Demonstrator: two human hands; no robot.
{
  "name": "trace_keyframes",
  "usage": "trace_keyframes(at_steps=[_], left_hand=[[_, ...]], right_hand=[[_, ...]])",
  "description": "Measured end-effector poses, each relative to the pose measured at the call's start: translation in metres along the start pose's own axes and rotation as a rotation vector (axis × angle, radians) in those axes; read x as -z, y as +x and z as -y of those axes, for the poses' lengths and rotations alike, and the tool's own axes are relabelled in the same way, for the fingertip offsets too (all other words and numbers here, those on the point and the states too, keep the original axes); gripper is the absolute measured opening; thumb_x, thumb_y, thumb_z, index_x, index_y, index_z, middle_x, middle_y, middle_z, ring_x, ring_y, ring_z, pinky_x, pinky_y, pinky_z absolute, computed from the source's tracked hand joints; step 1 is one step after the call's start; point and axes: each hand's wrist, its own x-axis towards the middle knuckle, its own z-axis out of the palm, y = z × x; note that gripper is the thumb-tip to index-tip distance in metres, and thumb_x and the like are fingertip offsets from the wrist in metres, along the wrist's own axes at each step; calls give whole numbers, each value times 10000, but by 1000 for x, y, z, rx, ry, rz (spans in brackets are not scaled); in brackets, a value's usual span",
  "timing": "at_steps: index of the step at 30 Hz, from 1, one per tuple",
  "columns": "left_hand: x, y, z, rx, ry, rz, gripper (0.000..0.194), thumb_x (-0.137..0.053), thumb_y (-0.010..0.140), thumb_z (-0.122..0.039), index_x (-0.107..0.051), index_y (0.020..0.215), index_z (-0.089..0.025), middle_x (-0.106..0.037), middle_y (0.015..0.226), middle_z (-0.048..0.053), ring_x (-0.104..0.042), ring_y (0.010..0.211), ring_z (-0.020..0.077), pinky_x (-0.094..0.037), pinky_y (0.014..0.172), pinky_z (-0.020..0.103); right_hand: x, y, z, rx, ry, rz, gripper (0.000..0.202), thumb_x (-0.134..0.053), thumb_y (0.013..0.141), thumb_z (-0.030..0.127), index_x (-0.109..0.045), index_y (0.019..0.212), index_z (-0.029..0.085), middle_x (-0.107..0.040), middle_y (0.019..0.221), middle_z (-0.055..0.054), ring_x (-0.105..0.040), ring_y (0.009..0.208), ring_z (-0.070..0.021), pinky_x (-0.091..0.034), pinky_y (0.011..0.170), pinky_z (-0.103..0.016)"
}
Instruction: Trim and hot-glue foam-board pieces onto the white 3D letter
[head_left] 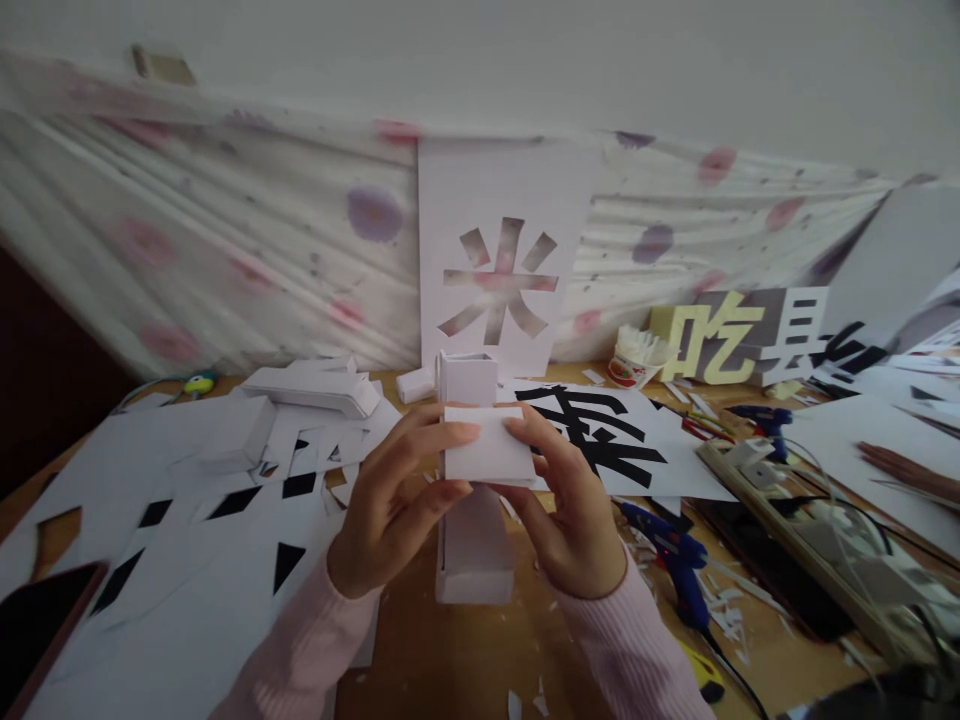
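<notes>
Both hands are gripping a small white foam-board block [486,455]: the left hand [390,510] is pinching its left edge, the right hand [574,520] its right edge. A longer white foam-board piece [475,550] is lying just below them.

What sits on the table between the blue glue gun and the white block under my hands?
In the head view, only bare wood table with small paper scraps lies between the blue glue gun and the white block.

The wooden worktop [465,650] is littered with cut white paper sheets [187,560], a blue glue gun [679,560] and paper scraps [720,610].
</notes>
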Motion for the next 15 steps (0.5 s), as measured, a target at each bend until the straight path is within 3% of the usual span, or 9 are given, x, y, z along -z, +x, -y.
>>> trace_keyframes(at_steps=[15], left_hand=[[0, -1, 3, -55, -23, 24, 327, -594, 939, -274, -605, 1263, -231, -578, 1337, 106, -546, 1203, 236, -471, 943, 359]], right_hand=[[4, 3, 4, 24, 68, 46, 699, -547, 886, 1, -398, 1462, 368, -475, 1503, -18, -452, 1378, -190, -440, 1125, -412]])
